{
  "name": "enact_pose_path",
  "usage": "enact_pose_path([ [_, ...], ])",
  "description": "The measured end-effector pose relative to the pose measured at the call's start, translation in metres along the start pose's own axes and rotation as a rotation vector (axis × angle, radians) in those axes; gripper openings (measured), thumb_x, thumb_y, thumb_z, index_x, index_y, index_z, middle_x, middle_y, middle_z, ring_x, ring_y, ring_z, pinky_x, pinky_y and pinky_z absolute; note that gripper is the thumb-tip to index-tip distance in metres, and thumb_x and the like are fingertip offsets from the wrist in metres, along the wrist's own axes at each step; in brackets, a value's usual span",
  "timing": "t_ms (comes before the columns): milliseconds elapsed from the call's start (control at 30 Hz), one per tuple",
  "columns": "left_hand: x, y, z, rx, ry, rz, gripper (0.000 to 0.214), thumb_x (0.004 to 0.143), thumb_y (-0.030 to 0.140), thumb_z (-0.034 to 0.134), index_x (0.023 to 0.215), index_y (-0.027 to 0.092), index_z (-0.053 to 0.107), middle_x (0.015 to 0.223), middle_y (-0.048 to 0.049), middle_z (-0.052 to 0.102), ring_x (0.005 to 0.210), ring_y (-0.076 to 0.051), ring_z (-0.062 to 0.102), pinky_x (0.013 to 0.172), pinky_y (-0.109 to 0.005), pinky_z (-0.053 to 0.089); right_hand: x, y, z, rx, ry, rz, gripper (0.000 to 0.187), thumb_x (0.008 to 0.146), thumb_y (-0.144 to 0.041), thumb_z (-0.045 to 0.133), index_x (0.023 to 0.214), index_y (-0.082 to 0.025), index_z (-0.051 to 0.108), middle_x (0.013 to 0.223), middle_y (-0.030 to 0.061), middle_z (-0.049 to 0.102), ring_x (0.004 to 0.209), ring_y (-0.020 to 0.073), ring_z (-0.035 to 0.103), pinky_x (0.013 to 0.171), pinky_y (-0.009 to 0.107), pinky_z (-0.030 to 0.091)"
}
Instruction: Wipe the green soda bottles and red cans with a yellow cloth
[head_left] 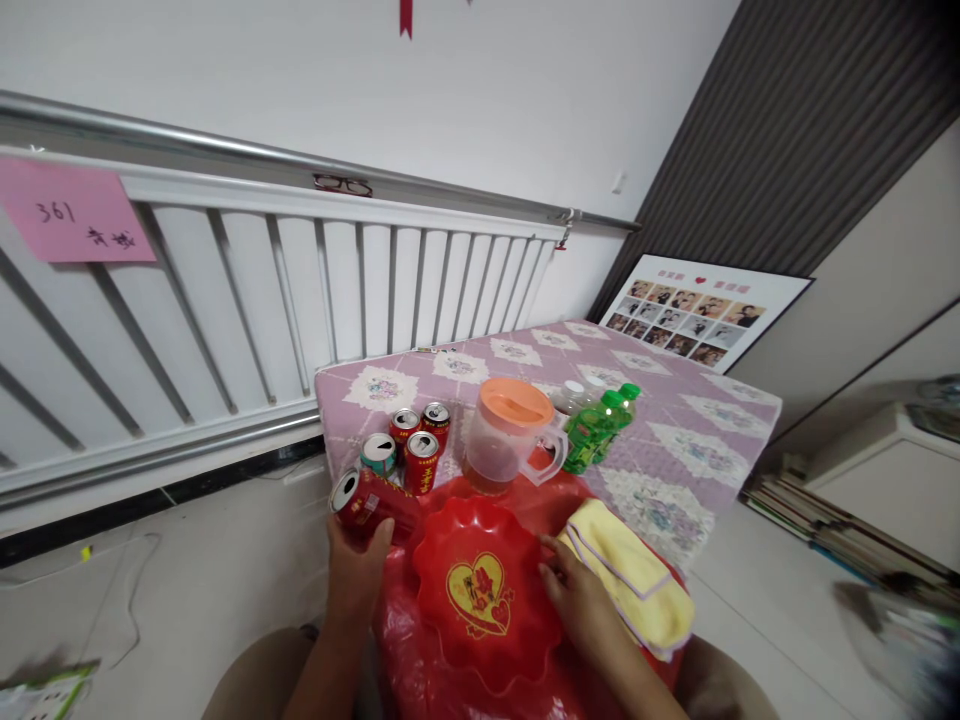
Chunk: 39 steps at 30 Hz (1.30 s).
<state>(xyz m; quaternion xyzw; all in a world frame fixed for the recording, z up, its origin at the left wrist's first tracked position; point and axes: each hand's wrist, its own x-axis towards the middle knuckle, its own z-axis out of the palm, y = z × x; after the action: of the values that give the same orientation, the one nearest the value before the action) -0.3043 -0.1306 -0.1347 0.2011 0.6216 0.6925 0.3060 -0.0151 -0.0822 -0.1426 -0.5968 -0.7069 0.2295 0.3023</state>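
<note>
Since it's open, ten-o'clock can [375, 504] seems light, dentable; I'd hold mid-body. Left grip [356, 565] clasps it; right grip [576, 592] half-curled, hold unclear.

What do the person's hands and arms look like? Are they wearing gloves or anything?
No gloves! The left hand and right hand are bare. Both forearms are bare too, with no sleeves or watch showing. Any rings are too hard to make out. Below, you can see brownish trousers.
</note>
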Motion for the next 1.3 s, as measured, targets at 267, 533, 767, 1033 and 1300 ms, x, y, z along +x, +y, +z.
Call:
enact_pose_path([
  [267, -0.003, -0.006, 0.003, 0.017, -0.039, 0.069, 0.074, 0.068, 0.030, 0.073, 0.133, 0.020, 0.039, 0.124, -0.0133, 0.064, 0.107, -0.028, 0.068, 0.095, -0.044, 0.055, 0.001, -0.016, 0.018, 0.026, 0.002, -0.018, 0.036, 0.079, -0.029, 0.047, 0.110, -0.024, 0.065, 0.089, 0.0063, 0.076, 0.080, 0.0251, 0.072, 0.078, 0.037, 0.057],
  [533, -0.020, -0.021, 0.011, 0.366, -0.357, 0.356, 0.099, 0.067, 0.027, 0.076, 0.150, 0.023, 0.021, 0.150, -0.0170, 0.045, 0.136, -0.033, 0.048, 0.113, -0.052, 0.039, -0.010, -0.016, 0.009, 0.005, 0.109, -0.100, 0.041, 0.082, -0.039, 0.052, 0.116, -0.019, 0.064, 0.107, 0.0130, 0.072, 0.099, 0.0291, 0.069, 0.093, 0.047, 0.054],
  [767, -0.035, -0.028, 0.022, 0.612, -0.586, 0.530, 0.093, 0.071, 0.022, 0.071, 0.151, 0.017, 0.021, 0.154, -0.0202, 0.039, 0.142, -0.034, 0.040, 0.114, -0.055, 0.037, -0.015, -0.071, 0.010, 0.205, -0.122, -0.117, 0.066, 0.076, -0.037, 0.068, 0.137, -0.023, 0.050, 0.137, 0.0121, 0.059, 0.127, 0.0294, 0.055, 0.109, 0.049, 0.042],
  [1033, -0.040, -0.029, 0.027, 0.786, -0.620, 0.600, 0.093, 0.063, 0.007, 0.061, 0.149, 0.014, 0.027, 0.148, -0.0200, 0.049, 0.134, -0.034, 0.050, 0.112, -0.057, 0.037, -0.009, -0.082, 0.042, 0.324, -0.158, -0.030, 0.092, 0.060, -0.015, 0.072, 0.145, -0.025, 0.038, 0.150, 0.0108, 0.047, 0.139, 0.0283, 0.042, 0.118, 0.050, 0.029],
  [1300, -0.038, -0.029, 0.026, 0.802, -0.633, 0.650, 0.087, 0.070, 0.014, 0.061, 0.149, 0.013, 0.024, 0.148, -0.0216, 0.048, 0.136, -0.033, 0.048, 0.114, -0.064, 0.027, -0.001, -0.072, 0.043, 0.333, -0.148, -0.057, 0.080, 0.064, -0.022, 0.070, 0.140, -0.020, 0.044, 0.143, 0.0132, 0.054, 0.133, 0.0297, 0.050, 0.114, 0.049, 0.037],
])
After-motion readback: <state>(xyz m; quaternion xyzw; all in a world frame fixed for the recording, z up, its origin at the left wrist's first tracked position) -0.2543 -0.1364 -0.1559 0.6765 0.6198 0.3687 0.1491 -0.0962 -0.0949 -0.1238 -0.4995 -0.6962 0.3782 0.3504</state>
